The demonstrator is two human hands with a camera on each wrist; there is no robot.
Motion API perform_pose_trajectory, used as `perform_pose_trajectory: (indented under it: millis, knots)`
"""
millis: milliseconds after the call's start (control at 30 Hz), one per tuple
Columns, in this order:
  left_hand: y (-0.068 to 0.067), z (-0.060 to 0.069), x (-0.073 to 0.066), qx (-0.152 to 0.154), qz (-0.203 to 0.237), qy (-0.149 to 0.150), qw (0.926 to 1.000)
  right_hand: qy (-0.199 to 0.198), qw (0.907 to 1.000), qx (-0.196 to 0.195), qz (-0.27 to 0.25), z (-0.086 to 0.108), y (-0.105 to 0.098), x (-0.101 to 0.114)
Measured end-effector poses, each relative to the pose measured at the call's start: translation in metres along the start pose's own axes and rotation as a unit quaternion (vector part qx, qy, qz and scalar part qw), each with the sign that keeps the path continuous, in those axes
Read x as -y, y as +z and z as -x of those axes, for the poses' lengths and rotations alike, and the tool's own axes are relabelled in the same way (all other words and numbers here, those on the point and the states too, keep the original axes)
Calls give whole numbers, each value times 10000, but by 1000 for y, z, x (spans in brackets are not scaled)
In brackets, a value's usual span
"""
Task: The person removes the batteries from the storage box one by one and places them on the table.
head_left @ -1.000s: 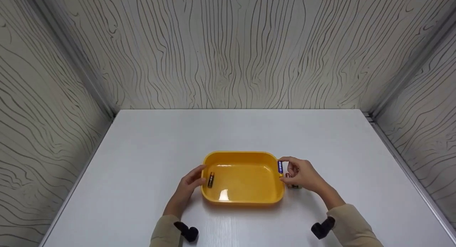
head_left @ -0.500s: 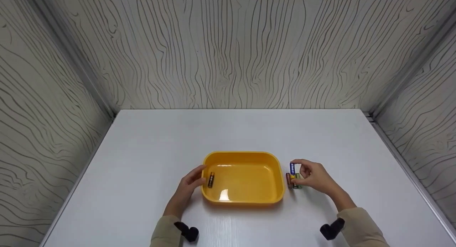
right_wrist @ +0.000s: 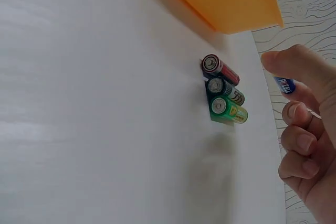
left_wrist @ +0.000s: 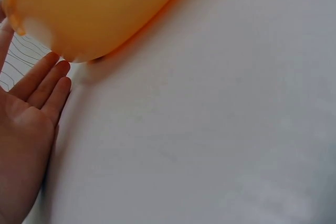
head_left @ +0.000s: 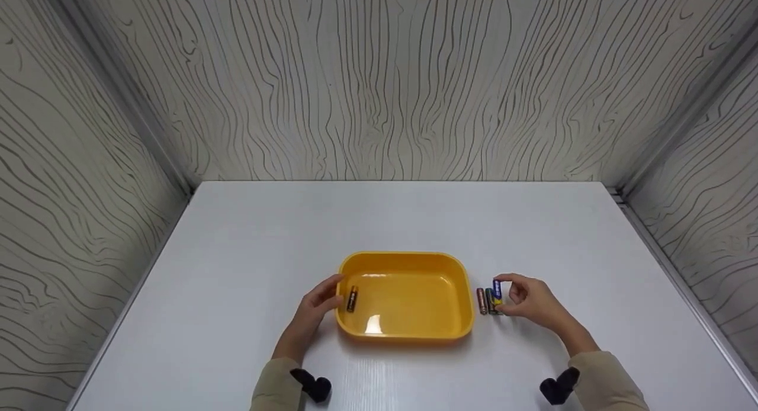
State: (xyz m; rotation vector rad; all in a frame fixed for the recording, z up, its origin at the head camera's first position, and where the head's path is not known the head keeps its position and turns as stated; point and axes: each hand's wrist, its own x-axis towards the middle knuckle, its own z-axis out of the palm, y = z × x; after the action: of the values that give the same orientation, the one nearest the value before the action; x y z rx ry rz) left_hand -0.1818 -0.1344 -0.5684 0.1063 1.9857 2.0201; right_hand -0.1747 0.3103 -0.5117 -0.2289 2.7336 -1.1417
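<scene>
A yellow plastic tray [head_left: 408, 338] stands on the white table. My left hand [head_left: 311, 309] touches its left end, with fairly straight fingers [left_wrist: 50, 85] in the left wrist view. Inside the tray, near that end, lies a black battery [head_left: 352, 299]. My right hand [head_left: 533, 301] pinches a blue and yellow battery [head_left: 497, 288] between thumb and forefinger, raised above the table in the right wrist view. Below it, a red battery [right_wrist: 223, 69], a dark battery [right_wrist: 227, 90] and a green battery [right_wrist: 231, 109] lie side by side, right of the tray.
The white table [head_left: 391, 215] reaches back to a wood-grain patterned wall [head_left: 379, 91]. Similar panels rise on both sides. A black wrist mount [head_left: 312, 386] sits on the left sleeve and another wrist mount [head_left: 558, 387] on the right.
My right hand has carried the blue and yellow battery rightward from the tray's right rim to above the green battery in the row. The left hand stays in place.
</scene>
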Motion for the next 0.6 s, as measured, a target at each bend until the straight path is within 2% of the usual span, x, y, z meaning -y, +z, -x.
perform_pose_trajectory:
  millis: [200,600]
  knots:
    - [1,0,-1,-66,-23,-64,10000,262,9996,37,22,1,1,-6]
    - [1,1,-1,-115,-10,-136,9998,412,9990,49,138,1,1,-19]
